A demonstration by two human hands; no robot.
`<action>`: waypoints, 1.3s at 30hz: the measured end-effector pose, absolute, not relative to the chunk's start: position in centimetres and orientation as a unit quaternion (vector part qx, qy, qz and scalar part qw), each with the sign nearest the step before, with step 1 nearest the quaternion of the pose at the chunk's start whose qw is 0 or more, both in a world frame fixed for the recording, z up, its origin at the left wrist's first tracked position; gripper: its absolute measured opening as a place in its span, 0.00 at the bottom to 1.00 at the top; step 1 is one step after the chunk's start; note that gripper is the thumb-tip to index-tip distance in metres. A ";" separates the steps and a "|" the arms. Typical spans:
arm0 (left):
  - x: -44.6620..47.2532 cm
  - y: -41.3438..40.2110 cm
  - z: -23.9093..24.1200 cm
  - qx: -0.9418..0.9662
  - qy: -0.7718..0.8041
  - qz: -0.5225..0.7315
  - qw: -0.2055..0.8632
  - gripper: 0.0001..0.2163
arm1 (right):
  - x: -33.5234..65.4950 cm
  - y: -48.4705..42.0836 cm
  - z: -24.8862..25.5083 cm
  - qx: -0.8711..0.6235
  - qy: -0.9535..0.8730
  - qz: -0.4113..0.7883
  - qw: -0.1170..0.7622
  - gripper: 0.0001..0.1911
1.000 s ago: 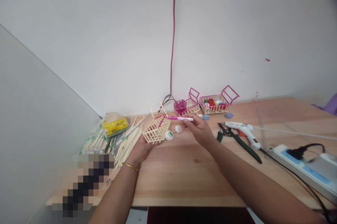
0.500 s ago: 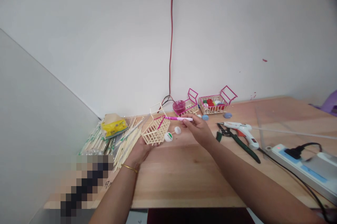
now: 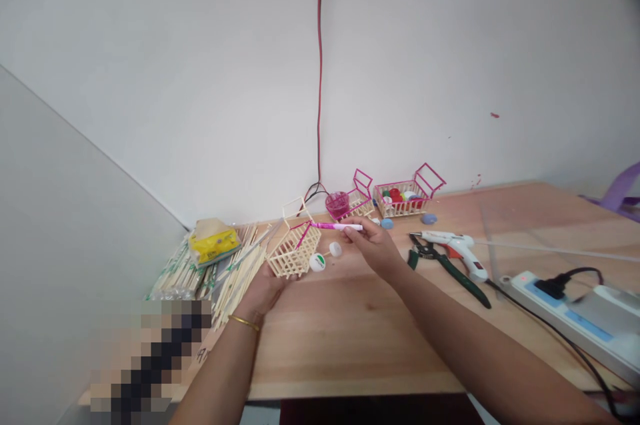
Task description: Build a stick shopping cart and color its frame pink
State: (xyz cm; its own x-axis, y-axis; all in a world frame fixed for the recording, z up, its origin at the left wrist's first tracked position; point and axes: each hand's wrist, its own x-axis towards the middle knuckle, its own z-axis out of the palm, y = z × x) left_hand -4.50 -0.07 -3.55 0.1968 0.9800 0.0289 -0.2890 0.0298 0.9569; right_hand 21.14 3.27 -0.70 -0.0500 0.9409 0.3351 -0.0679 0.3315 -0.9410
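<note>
My left hand (image 3: 264, 290), with a bracelet at the wrist, grips the lower left of a miniature cart (image 3: 291, 260) built from thin wooden sticks; its fingers are partly hidden behind the cart. Part of the cart's upper rim is painted magenta, while its raised handle frame is bare wood. Pinched in my right hand (image 3: 374, 246) is a slim white-handled paintbrush (image 3: 329, 226) smeared with magenta, its tip at the cart's top right corner. Two round white caps, one with a green mark, form wheels (image 3: 317, 262) beside the cart. Behind stands a small bowl of magenta paint (image 3: 337, 204).
Two magenta-rimmed carts stand at the back, one holding colourful items (image 3: 401, 197). To the right lie pruning shears (image 3: 463, 282), a glue gun (image 3: 453, 242) and a power strip (image 3: 570, 318). Stick bundles (image 3: 177, 272) and a yellow packet (image 3: 215, 245) lie left.
The view has shifted slightly, moving the scene a little to the left. Both hands keep their holds, and the brush tip stays near the same corner of the cart.
</note>
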 end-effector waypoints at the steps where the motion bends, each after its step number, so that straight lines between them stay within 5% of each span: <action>1: -4.6 0.0 -3.7 0.469 0.367 0.515 0.617 0.36 | 21.1 3.3 -0.7 -0.374 -0.581 0.440 0.574 0.16; 39: -4.4 -0.1 -3.3 0.484 0.372 0.506 0.609 0.37 | 21.2 3.8 -0.9 -0.387 -0.574 0.428 0.582 0.16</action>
